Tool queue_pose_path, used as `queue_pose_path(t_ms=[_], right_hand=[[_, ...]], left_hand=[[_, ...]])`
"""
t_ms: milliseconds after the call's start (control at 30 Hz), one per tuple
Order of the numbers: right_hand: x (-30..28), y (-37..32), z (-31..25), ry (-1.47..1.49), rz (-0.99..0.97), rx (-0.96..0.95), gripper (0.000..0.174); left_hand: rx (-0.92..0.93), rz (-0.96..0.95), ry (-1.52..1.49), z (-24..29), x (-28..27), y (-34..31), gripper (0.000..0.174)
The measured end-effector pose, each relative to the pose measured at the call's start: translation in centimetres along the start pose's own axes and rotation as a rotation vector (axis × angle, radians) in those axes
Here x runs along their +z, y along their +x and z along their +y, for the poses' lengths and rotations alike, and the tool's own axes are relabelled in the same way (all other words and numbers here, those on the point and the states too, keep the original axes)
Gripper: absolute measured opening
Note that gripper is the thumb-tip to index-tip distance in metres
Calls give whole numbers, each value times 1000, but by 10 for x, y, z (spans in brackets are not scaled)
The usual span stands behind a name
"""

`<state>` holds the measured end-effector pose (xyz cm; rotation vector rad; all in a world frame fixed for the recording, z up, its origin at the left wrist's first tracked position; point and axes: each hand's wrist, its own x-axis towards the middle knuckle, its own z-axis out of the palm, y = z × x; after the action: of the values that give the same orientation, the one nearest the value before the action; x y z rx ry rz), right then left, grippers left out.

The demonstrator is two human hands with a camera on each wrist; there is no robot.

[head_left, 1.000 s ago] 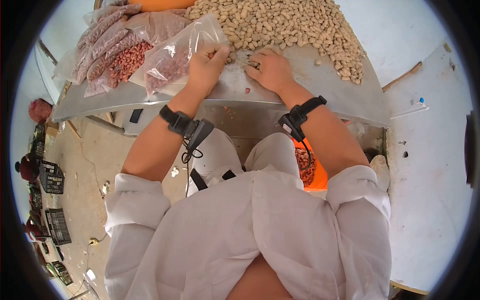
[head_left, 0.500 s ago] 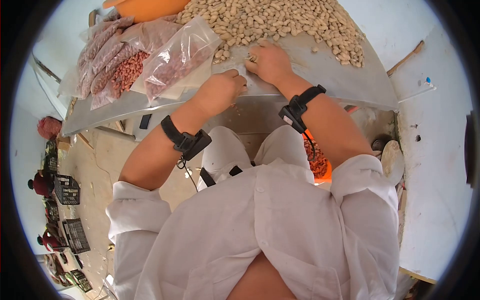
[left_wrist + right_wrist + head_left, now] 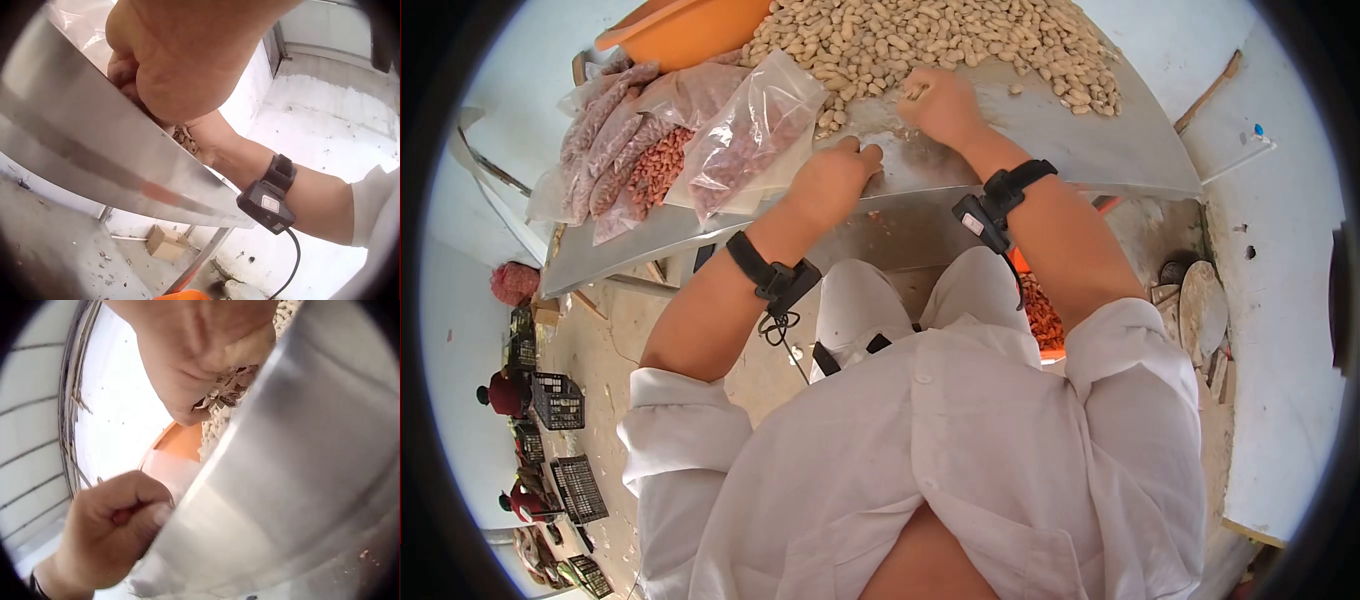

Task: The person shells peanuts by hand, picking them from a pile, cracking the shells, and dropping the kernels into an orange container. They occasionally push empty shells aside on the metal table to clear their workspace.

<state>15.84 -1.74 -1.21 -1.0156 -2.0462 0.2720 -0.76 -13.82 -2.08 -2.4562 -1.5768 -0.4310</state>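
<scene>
My right hand [image 3: 941, 105] is curled above the metal table, below the pile of unshelled peanuts [image 3: 920, 40]. In the right wrist view, dry broken peanut shells [image 3: 232, 386] poke out of its grip. The left hand [image 3: 832, 180] sits lower at the table's near edge, its fingers curled in, thumb against the index finger in the right wrist view. I cannot tell whether anything small is inside the left fist. Beside it lies a clear plastic bag [image 3: 745, 150] with reddish shelled peanuts in it.
More filled bags [image 3: 615, 130] and loose red kernels [image 3: 660, 165] lie at the left of the metal table [image 3: 1090, 150]. An orange basin [image 3: 685, 32] stands behind them. Below the table is an orange container of reddish kernels or skins [image 3: 1043, 315]. Black crates [image 3: 560, 400] stand on the floor.
The left hand has come away from the pile down to the table's near edge. The right hand has closed round the shells and lifted slightly. The head view has shifted a little.
</scene>
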Motion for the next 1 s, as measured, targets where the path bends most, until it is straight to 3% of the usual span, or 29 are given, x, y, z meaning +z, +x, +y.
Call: queue_pose_path(t_ms=[33,133,200,267,333,500,533,567,633,767,833,900,967,1000], right_hand=[[-5,4,4,60,32,31,20],[-33,11,18,504,28,383,20],[-66,8,32,281,263,221,17],[-107,-3,58,574,278,352,17],[-145,-26,86,778,455,261,16],[-242,-135,123,459,561,502,8],[-247,-158,132,263,545,462,9],[-246,-182,142,74,525,416,11],[-234,-225,166,128,527,566,14],[-189,-284,221,-320,452,728,23],[-170,-309,254,-239,325,818,29],[-154,-329,289,-387,142,860,39],[-146,-341,310,62,218,1029,46],[-145,-348,326,-41,200,986,44]], left_hand=[[4,13,-23,-2,2,0,10],[-12,133,-154,-6,3,0,9],[-21,194,-210,-6,1,-1,10],[-24,213,-225,-4,1,-2,9],[-4,196,-196,-6,3,-2,8],[57,167,-174,-10,7,7,8],[42,166,-183,-7,4,6,9],[25,167,-185,-6,2,6,9],[34,165,-236,-5,4,7,9],[42,230,-245,-11,3,4,8],[12,257,-263,-8,1,2,7],[-36,274,-289,-4,-1,0,6],[-35,324,-319,-5,2,-1,7],[-35,350,-331,-7,3,-2,7]])
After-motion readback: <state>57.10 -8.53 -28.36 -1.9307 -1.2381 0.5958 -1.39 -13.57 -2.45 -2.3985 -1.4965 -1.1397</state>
